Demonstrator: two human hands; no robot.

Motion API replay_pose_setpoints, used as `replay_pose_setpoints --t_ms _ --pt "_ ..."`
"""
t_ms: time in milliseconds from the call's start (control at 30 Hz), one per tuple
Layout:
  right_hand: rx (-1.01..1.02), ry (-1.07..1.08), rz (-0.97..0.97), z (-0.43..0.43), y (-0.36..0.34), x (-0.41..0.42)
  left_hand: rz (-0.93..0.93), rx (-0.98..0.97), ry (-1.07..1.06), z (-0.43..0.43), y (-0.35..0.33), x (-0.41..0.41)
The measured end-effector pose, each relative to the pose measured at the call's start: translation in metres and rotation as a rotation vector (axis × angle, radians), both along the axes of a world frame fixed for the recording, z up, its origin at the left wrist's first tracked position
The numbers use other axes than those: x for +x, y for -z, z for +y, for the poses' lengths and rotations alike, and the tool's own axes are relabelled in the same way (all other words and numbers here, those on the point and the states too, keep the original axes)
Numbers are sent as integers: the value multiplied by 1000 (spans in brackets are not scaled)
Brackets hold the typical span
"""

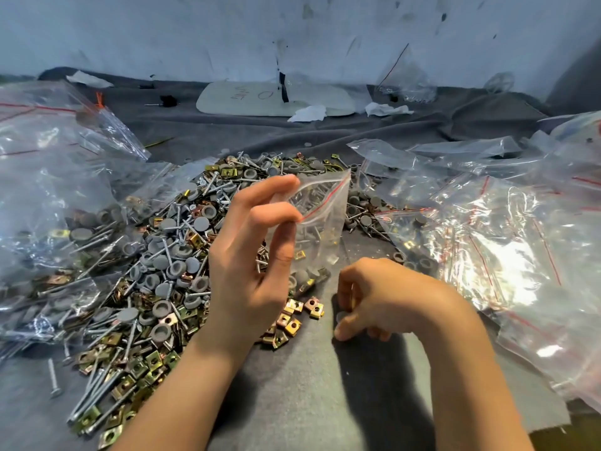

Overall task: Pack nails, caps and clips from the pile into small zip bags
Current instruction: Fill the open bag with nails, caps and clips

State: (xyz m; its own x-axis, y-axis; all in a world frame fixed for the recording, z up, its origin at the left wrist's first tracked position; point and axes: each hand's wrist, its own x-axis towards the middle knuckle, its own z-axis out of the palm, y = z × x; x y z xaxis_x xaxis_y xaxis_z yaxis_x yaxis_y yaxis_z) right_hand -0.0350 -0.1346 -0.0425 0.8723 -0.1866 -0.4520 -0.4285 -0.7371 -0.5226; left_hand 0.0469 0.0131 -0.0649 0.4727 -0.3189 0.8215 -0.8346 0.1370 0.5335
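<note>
Filling step: my left hand (250, 255) pinches the zip bag (322, 222) by its mouth at frame centre, beside the pile (169, 249). My right hand (374, 297), lower centre, has its grip curled on what looks like a grey cap (340, 317). Next I must lift it into the bag's opening.

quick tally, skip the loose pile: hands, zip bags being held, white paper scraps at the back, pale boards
hands: 2, left hand and right hand
small zip bag, held: 1
white paper scraps: 3
pale board: 1
total: 7
</note>
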Motion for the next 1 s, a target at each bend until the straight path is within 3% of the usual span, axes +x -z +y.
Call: replay_pose_setpoints --t_ms 100,233,333,433,533,667,833,1000 --pt "-50 -35 -13 2 0 1 -2 1 -7 1 -1 -1" --pt "9 3 -188 -5 -7 -2 -37 23 1 0 -2 -2" --pt "211 126 -457 -14 -17 -9 -107 56 14 -2 -2 -5" --pt "446 222 -857 -17 -36 -21 -167 78 62 -5 -2 -8" --pt "446 142 -1084 -6 -51 -29 -192 90 83 -7 -1 -11" --pt "138 118 -1062 6 -51 -23 -189 91 91 -6 0 -11" --pt "156 467 -1168 -19 -42 -22 -111 46 26 -6 0 -8" --pt "-198 549 -468 -50 1 -8 37 -11 -14 -3 -2 -5"
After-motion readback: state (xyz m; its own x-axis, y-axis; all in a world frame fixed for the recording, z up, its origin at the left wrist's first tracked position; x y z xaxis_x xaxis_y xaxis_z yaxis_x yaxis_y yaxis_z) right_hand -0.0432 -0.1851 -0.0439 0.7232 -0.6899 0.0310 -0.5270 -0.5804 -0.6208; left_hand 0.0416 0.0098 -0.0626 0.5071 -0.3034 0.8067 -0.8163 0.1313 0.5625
